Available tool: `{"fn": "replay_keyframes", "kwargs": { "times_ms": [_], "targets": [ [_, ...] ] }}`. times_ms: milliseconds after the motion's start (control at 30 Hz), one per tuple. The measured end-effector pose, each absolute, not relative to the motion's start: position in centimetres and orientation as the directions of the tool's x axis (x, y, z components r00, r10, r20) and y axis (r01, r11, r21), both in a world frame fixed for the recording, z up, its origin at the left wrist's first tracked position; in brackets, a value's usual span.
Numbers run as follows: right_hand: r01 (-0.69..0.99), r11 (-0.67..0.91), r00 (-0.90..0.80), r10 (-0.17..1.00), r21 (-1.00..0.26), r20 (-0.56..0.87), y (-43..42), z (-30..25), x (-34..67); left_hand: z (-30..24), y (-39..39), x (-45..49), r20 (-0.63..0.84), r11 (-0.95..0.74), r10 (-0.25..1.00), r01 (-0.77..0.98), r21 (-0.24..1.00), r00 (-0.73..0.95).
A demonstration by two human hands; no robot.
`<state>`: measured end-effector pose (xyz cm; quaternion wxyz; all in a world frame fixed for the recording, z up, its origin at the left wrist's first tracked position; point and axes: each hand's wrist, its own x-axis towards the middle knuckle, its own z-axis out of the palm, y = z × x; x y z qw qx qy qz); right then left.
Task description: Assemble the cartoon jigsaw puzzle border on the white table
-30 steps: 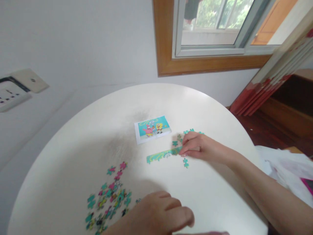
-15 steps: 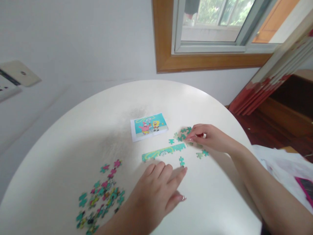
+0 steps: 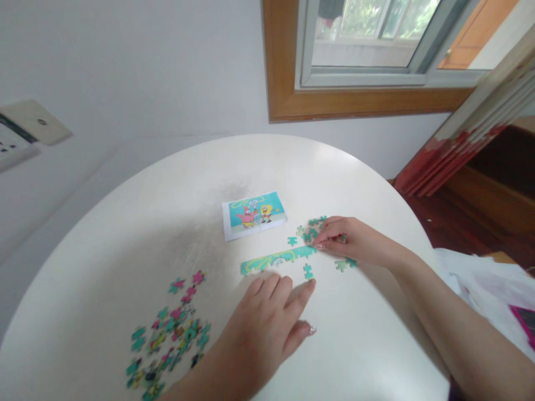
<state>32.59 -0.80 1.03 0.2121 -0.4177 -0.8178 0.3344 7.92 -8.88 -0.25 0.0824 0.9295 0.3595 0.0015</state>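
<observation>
My left hand (image 3: 267,317) lies flat on the round white table (image 3: 125,234), fingers stretched out; its forefinger tip touches a loose teal puzzle piece (image 3: 308,272). Just beyond it lies a joined strip of puzzle pieces (image 3: 276,259). My right hand (image 3: 349,239) rests at the strip's right end with fingers curled on a small cluster of teal pieces (image 3: 311,231); whether it grips one is hidden. More teal pieces (image 3: 345,264) lie under its wrist.
A picture card (image 3: 253,214) with cartoon figures lies past the strip. A heap of several loose pieces (image 3: 171,334) sits at the near left. A wall socket (image 3: 25,131) is at left, a wood-framed window (image 3: 359,61) behind, a curtain (image 3: 468,128) at right.
My left hand came up from the near edge, spread flat and its forefinger reached the loose teal piece. My right hand shifted slightly among the teal pieces at the strip's right end.
</observation>
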Motion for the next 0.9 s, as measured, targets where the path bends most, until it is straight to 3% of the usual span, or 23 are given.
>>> {"fn": "replay_keyframes", "kwargs": {
  "times_ms": [567, 900],
  "targets": [
    [0.516, 0.435, -0.591, 0.805, -0.738, 0.061, -1.0, 0.8, 32.7, -0.4, -9.7, 8.2, -0.081, -0.692, 0.716, 0.720, 0.053, 0.694],
    [0.543, 0.418, -0.575, 0.817, -0.728, 0.040, -0.8, 0.8, 32.7, -1.0, -10.2, 8.3, -0.007, -0.675, 0.737, 0.737, -0.039, 0.675]
  ]
}}
